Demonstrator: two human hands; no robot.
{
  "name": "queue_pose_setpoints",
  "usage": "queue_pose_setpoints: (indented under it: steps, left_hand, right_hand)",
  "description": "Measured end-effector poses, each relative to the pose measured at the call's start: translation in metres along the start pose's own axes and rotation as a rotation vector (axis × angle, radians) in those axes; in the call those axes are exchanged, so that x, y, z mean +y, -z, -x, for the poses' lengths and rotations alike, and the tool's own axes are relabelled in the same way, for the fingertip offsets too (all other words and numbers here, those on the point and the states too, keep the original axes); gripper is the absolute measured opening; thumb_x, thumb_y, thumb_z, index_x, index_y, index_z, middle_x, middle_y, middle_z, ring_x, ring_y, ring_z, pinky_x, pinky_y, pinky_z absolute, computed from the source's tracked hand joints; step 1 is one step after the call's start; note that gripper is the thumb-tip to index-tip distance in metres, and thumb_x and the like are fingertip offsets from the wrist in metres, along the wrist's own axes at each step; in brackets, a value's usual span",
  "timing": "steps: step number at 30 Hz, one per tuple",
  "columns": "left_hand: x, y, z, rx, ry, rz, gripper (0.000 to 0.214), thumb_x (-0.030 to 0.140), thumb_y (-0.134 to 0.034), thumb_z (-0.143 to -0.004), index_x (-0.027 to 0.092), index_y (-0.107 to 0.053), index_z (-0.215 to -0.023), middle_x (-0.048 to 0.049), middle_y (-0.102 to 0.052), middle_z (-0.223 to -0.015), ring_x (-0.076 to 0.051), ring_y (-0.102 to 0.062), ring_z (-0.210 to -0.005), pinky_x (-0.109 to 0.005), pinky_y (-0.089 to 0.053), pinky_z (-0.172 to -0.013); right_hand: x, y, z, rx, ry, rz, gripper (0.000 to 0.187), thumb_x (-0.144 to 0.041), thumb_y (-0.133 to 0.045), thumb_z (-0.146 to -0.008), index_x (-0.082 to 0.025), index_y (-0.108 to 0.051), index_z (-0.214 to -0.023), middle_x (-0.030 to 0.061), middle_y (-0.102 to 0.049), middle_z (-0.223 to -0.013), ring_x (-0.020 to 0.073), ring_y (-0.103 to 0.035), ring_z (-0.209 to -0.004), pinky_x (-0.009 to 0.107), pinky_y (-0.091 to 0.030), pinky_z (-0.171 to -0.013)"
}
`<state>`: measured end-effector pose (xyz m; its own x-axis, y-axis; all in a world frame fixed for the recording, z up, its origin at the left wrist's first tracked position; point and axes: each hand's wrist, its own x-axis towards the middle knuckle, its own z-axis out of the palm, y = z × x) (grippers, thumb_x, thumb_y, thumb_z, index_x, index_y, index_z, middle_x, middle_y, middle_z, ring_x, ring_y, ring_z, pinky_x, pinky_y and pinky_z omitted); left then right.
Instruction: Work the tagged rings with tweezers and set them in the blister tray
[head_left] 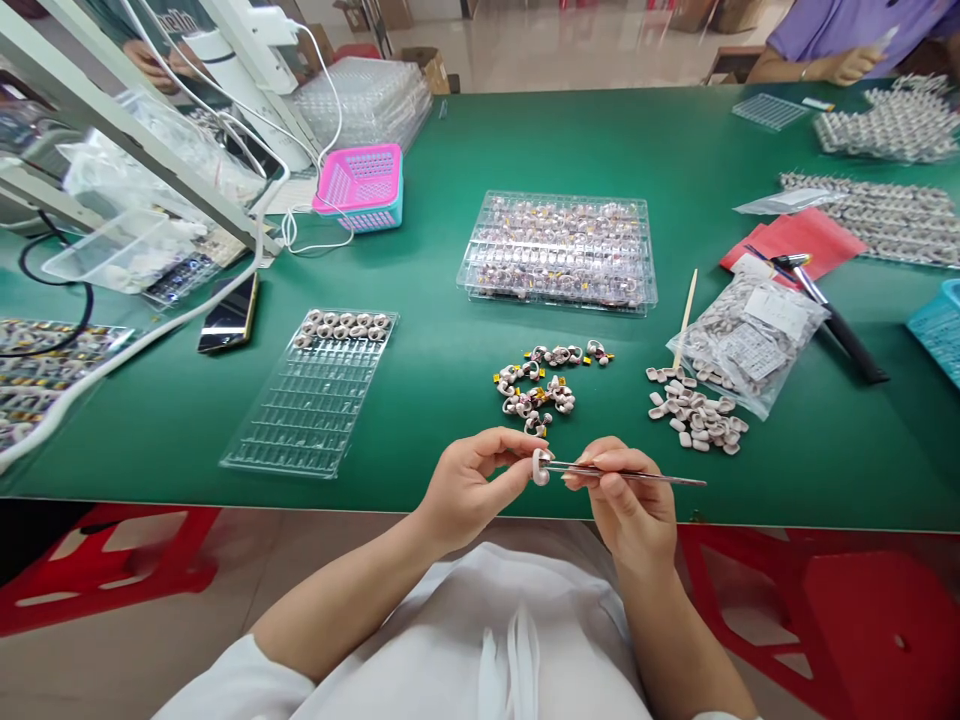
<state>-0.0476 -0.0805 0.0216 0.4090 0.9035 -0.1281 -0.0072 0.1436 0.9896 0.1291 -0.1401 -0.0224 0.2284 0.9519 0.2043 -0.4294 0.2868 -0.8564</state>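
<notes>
My left hand (480, 480) pinches a small pale ring-shaped part (540, 467) between thumb and fingers, near the table's front edge. In my right hand (628, 498) is a pair of metal tweezers (660, 479), their tips touching that part. Just beyond lie several similar parts with yellow tabs (536, 398), in a loose cluster. To the right is a heap of small pale caps (701, 415) beside a clear bag of more caps (750, 325). On the left, a clear compartment tray (300, 410) holds rows of the ring-shaped parts at its far end.
Filled clear trays (556, 250) are stacked mid-table. A pink basket (364, 178), a phone (229, 315) and a metal frame with white cables stand left. At right are a wooden stick (686, 315), a black-handled tool (844, 330) and red pouches (810, 240). Other people sit across the table.
</notes>
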Motion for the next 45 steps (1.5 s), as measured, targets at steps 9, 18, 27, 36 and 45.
queue_pose_setpoints:
  steps: [9, 18, 27, 36, 45]
  left_hand:
    - [0.002, -0.002, 0.001, 0.033, -0.198, -0.23, 0.016, 0.021, -0.064, -0.087, 0.013, -0.074, -0.097, -0.01, -0.075, -0.085, -0.018, -0.07, -0.077, -0.028, -0.059, -0.075]
    - [0.0, -0.002, -0.001, 0.04, -0.243, -0.267, 0.014, 0.016, -0.064, -0.086, 0.013, -0.073, -0.096, -0.0086, -0.075, -0.083, -0.017, -0.071, -0.075, -0.027, -0.059, -0.074]
    - [-0.002, -0.003, -0.001, 0.053, -0.219, -0.267, 0.013, 0.017, -0.065, -0.086, 0.013, -0.073, -0.095, -0.0079, -0.075, -0.085, -0.016, -0.071, -0.077, -0.025, -0.059, -0.077]
    - [-0.006, -0.001, 0.002, 0.02, -0.083, -0.1, 0.014, 0.021, -0.069, -0.086, 0.013, -0.074, -0.097, -0.0079, -0.076, -0.088, -0.016, -0.071, -0.078, -0.024, -0.057, -0.077]
    - [0.004, -0.003, -0.006, -0.061, 0.229, 0.281, 0.022, 0.031, -0.083, -0.075, 0.014, -0.077, -0.087, -0.0035, -0.074, -0.073, -0.011, -0.067, -0.066, -0.02, -0.056, -0.066]
  right_hand:
    - [0.001, -0.007, -0.001, 0.133, -0.096, -0.05, 0.011, -0.03, -0.067, -0.091, -0.023, -0.074, -0.096, 0.0025, -0.066, -0.09, 0.0157, -0.075, -0.072, 0.029, -0.066, -0.067]
    - [0.003, -0.009, -0.001, 0.169, -0.09, -0.035, 0.011, -0.031, -0.07, -0.089, -0.022, -0.074, -0.093, 0.0026, -0.068, -0.089, 0.0164, -0.075, -0.071, 0.03, -0.066, -0.065]
    - [0.004, -0.011, -0.002, 0.158, -0.103, -0.105, 0.009, -0.027, -0.07, -0.089, -0.022, -0.075, -0.094, 0.0019, -0.069, -0.09, 0.016, -0.076, -0.072, 0.027, -0.065, -0.065]
    - [0.007, -0.01, -0.002, 0.132, -0.122, -0.165, 0.009, -0.028, -0.07, -0.089, -0.023, -0.076, -0.094, 0.0016, -0.069, -0.088, 0.0127, -0.074, -0.07, 0.023, -0.063, -0.065]
    - [0.006, -0.006, -0.002, 0.114, -0.097, -0.127, 0.009, -0.029, -0.069, -0.09, -0.023, -0.075, -0.094, 0.002, -0.066, -0.085, 0.012, -0.071, -0.067, 0.025, -0.062, -0.064]
